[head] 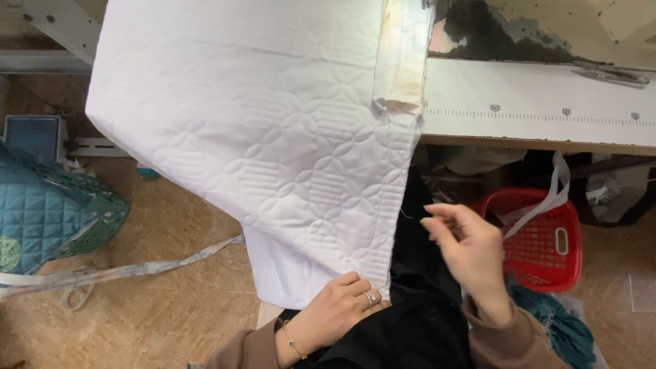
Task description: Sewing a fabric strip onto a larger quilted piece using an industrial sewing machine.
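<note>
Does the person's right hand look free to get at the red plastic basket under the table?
Probably yes: the right hand hangs open and empty just left of the red plastic basket, nothing between them.

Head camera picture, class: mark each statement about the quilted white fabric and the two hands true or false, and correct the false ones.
1. The left hand holds the lower edge of the quilted white fabric. True.
2. The right hand grips scissors. False: it is raised beside the fabric, holding no tool.
3. A red basket sits under the table. True.
4. The left hand wears a glove. False: it is bare, with a ring and a bracelet.
</note>
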